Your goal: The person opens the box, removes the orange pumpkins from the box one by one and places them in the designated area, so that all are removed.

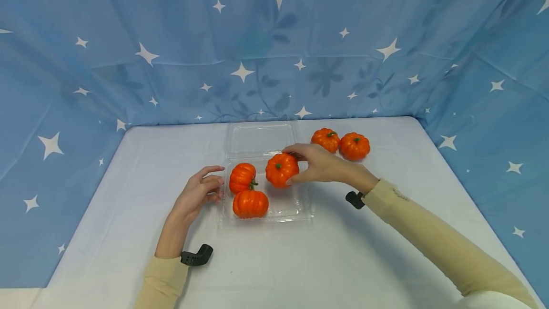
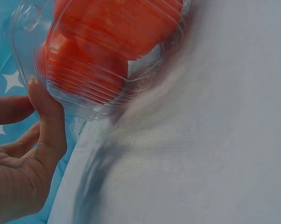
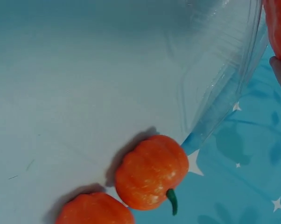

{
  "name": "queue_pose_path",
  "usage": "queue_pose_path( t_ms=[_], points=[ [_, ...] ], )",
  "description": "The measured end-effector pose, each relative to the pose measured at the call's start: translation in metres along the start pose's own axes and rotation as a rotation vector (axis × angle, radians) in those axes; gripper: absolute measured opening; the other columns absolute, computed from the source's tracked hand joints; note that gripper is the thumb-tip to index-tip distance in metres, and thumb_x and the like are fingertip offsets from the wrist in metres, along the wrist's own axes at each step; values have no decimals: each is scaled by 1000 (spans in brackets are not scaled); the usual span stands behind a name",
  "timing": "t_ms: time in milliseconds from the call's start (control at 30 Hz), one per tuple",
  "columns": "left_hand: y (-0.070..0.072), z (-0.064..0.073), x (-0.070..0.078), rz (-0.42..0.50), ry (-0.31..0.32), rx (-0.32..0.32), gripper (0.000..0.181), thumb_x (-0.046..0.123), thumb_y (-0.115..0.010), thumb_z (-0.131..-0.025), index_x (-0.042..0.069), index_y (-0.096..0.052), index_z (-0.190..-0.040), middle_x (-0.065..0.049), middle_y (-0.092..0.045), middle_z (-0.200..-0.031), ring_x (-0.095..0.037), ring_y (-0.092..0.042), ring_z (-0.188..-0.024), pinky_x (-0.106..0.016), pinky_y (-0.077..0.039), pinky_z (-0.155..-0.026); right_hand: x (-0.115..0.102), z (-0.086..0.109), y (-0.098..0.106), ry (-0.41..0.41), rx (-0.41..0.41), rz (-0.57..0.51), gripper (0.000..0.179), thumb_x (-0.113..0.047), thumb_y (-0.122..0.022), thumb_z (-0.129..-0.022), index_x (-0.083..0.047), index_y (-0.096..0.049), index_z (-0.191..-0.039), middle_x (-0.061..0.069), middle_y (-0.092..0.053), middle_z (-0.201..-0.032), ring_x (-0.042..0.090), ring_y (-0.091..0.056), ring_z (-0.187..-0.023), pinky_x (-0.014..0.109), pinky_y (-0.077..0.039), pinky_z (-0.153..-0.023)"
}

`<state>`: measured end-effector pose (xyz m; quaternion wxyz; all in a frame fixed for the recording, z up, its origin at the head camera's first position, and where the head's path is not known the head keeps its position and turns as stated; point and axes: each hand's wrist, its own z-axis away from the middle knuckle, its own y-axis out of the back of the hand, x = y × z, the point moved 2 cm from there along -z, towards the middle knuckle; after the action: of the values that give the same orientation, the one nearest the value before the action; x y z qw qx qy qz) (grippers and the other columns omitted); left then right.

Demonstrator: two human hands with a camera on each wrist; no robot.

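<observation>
A clear plastic clamshell box lies with its lid folded back on the white table. My right hand holds a small orange pumpkin over the right half of the box, thumb and fingers on opposite sides of it. Two more pumpkins sit inside at the left: one tilted with its green stem sideways, another in front of it. At the box's left wall is my left hand, fingers loosely bent; in the left wrist view a fingertip meets the clear rim.
Two further pumpkins stand side by side at the back right of the table, one with its stem leaning and one beside it. A blue star-patterned curtain rises behind the table and along both sides.
</observation>
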<state>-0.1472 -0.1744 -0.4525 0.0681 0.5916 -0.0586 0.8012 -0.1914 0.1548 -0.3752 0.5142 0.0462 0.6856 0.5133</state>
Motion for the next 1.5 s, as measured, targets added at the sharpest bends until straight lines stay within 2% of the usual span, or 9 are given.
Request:
queue_pose_path(
  t_ms=[300, 533, 767, 1000, 1167, 1500],
  points=[
    [-2, -3, 3, -11, -7, -17, 49, 10, -57, -103, 2, -42, -149, -5, -64, -86, -15, -58, -68, -26, -56, -65, 18, 19, 11, -65, 114, -102, 76, -34, -90, -80, -7, -55, -142, 6, -62, -139, 27, -62, -129, 45, -49, -109],
    [-2, -5, 5, 8, -20, -15, 48, 10, -57, -103, 0, -42, -148, -3, -64, -85, -14, -57, -68, -25, -55, -64, 31, 33, 20, -85, 228, -120, 79, -37, -91, -78, -6, -55, -142, 10, -62, -140, 29, -62, -130, 45, -50, -108],
    [0, -3, 2, -2, -10, -1, 46, 11, -58, -103, 2, -44, -147, -2, -64, -83, -15, -57, -67, -26, -55, -65, 48, 49, 26, -163, 309, -156, 83, -38, -91, -78, -4, -52, -143, 13, -61, -141, 31, -62, -129, 48, -51, -107],
    [0, -2, 0, -10, -14, -6, 47, 12, -57, -104, 3, -43, -147, -1, -64, -84, -14, -58, -68, -25, -55, -64, 73, 62, 29, -272, 336, -171, 86, -35, -89, -81, 2, -47, -145, 19, -52, -147, 38, -57, -135, 49, -47, -109],
    [0, -1, 0, -9, -22, -5, 47, 12, -58, -103, 3, -43, -147, 0, -64, -83, -14, -58, -67, -24, -56, -64, 88, 67, 26, -309, 351, -163, 79, -30, -89, -82, 2, -48, -141, 21, -54, -145, 40, -58, -133, 50, -49, -107],
    [1, -1, -2, -4, -21, -10, 45, 12, -57, -104, 4, -43, -147, 1, -63, -82, -13, -58, -66, -24, -56, -63, 103, 71, 13, -350, 288, -114, 80, -27, -89, -82, 6, -46, -141, 27, -53, -146, 45, -56, -132, 53, -48, -107]
  ],
)
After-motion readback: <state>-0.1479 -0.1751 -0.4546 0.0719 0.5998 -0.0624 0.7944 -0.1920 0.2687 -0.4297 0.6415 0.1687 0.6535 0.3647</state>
